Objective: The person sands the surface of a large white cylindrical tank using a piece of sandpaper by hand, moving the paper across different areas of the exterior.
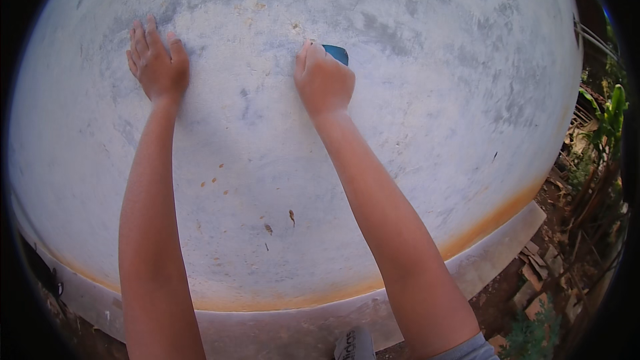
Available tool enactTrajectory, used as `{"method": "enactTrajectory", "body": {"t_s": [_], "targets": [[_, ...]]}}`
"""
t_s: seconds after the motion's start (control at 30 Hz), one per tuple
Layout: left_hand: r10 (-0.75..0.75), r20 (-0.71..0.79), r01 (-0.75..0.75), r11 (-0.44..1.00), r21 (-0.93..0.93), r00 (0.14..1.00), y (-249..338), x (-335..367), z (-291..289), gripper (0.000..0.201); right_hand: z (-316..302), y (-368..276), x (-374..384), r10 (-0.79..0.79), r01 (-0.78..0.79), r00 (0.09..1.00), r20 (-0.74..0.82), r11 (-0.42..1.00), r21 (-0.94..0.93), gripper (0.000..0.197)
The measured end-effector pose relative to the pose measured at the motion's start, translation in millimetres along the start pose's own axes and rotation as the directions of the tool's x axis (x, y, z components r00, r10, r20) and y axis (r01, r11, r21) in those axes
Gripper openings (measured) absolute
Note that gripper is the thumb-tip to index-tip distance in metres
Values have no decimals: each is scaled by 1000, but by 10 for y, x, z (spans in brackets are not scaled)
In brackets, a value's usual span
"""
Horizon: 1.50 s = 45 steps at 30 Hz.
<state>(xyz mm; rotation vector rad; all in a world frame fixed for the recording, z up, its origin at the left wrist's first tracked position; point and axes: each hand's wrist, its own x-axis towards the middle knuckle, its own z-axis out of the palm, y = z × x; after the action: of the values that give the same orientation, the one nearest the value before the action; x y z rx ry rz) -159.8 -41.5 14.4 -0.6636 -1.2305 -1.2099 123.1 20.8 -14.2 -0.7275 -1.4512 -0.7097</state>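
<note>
A pale, weathered wall (253, 153) with grey patches fills most of the view. My left hand (160, 67) lies flat against it at the upper left, fingers spread and holding nothing. To the right of it, my right hand (325, 80) is closed round a flat teal piece (337, 54) and rests close to the wall surface. Only a rounded corner of that piece shows beside the knuckles; the fingers hide the rest, so its kind is unclear. Small chipped spots surround the right fingertips.
Along the wall's foot runs an orange-brown stain (267, 305) above a concrete ledge (280, 330). Broken tile pieces (530, 273) and green plants (613, 113) lie beyond the wall's right end. A grey printed item (355, 345) shows at the bottom edge.
</note>
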Motion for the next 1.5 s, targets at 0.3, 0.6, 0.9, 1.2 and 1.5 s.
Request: {"method": "enactTrajectory", "body": {"t_s": [0.3, 0.6, 0.9, 1.2, 1.5], "targets": [[17, 7, -17, 1000, 21, 1000, -8, 3, 12, 62, 0, 61, -297, -94, 94, 991, -95, 996, -12, 40], [6, 29, -7, 999, 35, 1000, 0, -2, -11, 63, -64, 161, -644, -284, 288, 955, -88, 957, 34, 39], [-2, 67, 2, 1000, 2, 998, 60, 9, -115, 64, -88, 278, -1028, -372, 371, 928, -19, 920, 124, 37], [-48, 126, 46, 999, 20, 991, 119, 30, -189, 67, -628, 550, -697, -212, 208, 977, 9, 967, 146, 35], [-24, 109, 20, 999, 30, 994, 111, 31, -173, 65, -280, 77, 1330, -167, 158, 985, -53, 978, -138, 40]]}}
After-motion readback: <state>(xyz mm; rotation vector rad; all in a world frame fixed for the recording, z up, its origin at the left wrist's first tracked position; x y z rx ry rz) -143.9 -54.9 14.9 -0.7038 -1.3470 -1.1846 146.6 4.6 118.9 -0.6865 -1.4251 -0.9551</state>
